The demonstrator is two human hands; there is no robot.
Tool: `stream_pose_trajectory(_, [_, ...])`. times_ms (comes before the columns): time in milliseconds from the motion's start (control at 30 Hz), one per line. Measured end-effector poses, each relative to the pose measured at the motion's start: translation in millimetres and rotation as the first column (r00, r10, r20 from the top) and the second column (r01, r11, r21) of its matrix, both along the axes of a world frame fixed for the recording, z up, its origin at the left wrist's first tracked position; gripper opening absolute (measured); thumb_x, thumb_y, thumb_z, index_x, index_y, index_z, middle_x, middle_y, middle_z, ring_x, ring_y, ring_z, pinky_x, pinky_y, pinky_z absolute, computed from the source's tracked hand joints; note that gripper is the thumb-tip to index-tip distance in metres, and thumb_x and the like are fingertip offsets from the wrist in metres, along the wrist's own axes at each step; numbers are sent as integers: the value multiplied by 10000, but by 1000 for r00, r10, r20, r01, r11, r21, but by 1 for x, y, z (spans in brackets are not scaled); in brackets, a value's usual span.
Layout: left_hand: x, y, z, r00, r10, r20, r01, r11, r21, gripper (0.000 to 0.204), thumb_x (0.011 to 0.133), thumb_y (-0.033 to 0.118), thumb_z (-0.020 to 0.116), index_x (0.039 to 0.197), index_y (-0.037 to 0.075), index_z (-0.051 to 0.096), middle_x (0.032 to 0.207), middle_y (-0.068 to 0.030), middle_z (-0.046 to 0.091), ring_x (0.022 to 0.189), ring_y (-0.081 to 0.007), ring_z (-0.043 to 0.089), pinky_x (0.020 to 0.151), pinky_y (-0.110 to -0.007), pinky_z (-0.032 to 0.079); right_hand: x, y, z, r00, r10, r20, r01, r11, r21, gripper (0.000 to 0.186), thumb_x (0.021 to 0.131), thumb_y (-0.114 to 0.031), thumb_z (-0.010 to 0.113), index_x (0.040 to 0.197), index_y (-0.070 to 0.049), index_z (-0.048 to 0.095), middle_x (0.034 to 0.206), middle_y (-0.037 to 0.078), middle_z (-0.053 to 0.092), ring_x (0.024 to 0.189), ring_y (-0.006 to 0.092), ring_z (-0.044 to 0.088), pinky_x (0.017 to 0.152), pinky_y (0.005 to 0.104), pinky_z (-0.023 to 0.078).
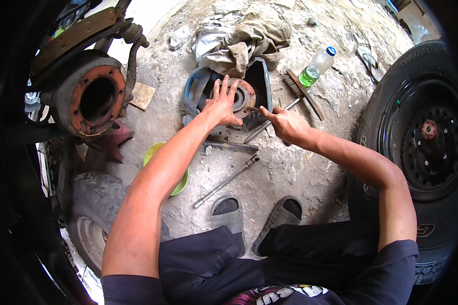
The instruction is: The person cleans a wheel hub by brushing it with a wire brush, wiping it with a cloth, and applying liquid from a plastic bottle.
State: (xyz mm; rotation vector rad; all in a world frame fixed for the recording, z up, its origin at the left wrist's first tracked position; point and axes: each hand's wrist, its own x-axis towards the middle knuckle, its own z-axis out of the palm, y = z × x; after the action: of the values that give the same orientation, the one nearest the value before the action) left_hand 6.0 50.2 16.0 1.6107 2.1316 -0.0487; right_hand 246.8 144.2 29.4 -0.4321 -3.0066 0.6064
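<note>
brake disc (243, 96) half hidden | left hand (221, 104) flat, released | right hand (285, 123) grasping small tool (253, 109)

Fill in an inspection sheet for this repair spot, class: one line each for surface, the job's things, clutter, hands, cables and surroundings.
Surface: rough, cracked grey concrete ground, dusty.
Job's things: rusty round metal brake disc lying in a cut blue plastic container.
Clutter: long steel socket wrench, wooden-backed wire brush, green plastic bowl, clear plastic bottle of green liquid, crumpled beige rags.
Hands: left hand spread flat on the disc; right hand grips a thin metal rod at the disc's edge.
Cables: nothing seen.
Surroundings: bare rusty orange wheel hub at left; black wheel with tyre at right; grey sandals on the person's feet.
</note>
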Motion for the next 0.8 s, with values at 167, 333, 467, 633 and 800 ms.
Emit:
stream_pose_trajectory(167, [2,0,-1,1000,27,2,-27,1000,15,1390,569,448,933,1607,224,36,1673,-155,-58,1530,-443,-17,1051,-746,379,-14,18,9,996,-67,55,66,998,12,572,846,2,477,1414,-43,530,886,257,663,737,414,685,659,494,561])
stream_pose_trajectory(333, [3,0,0,1000,29,10,-29,1000,5,1383,571,439,934,1606,221,44,1674,-152,-59,1531,-438,-14,1054,-745,378,-7,5,4,993,-57,105,53,998,45,567,848,-8,488,1414,-28,525,948,251,663,741,401,693,671,486,567])
stream_pose_trajectory(467, [1,-4,0,999,39,10,-39,999,0,1384,569,442,934,1607,218,47,1675,-149,-57,1532,-434,-14,1058,-743,376,-10,1,12,994,-38,103,36,999,22,547,867,-3,460,1408,-38,534,902,239,656,742,393,691,675,481,568])
stream_pose_trajectory(633, [4,3,2,999,33,4,-33,999,-20,1379,574,443,931,1609,218,48,1676,-151,-53,1532,-435,-9,1058,-736,382,-14,26,7,997,-64,36,61,994,90,559,874,0,460,1427,-62,516,884,238,654,721,390,687,641,495,563])
stream_pose_trajectory(800, [4,-2,4,1000,20,4,-20,1000,-5,1382,577,441,931,1610,216,40,1676,-153,-50,1532,-438,0,1066,-732,375,-5,-1,10,993,-20,117,17,1000,23,578,859,-8,469,1432,-50,520,954,255,674,761,386,703,664,488,569])
